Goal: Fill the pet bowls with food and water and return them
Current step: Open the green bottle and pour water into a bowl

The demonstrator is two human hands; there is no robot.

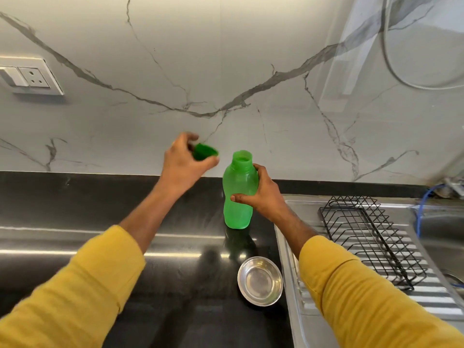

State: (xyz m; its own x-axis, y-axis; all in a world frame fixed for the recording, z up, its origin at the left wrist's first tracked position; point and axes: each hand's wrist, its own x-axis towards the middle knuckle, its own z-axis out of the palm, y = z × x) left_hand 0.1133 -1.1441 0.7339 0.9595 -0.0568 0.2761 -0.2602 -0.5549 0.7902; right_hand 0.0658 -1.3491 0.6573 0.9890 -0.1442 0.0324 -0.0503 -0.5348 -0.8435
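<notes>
Green bottle [238, 197] upright on black bench [75, 197], mouth open, cap off. Right hand [263, 194] wrapped around bottle's middle, fingers [237, 197] clenched on it. Left hand [184, 162] raised left of bottle, fingers [211, 160] pinching green cap [204, 152], clear of the neck. Steel bowl [260, 281] on bench, nearer than bottle, just beside sink drainboard [426, 292]; contents cannot tell. Black wire rack [371, 242] lying on drainboard. Yellow sleeves [75, 292] on both arms.
</notes>
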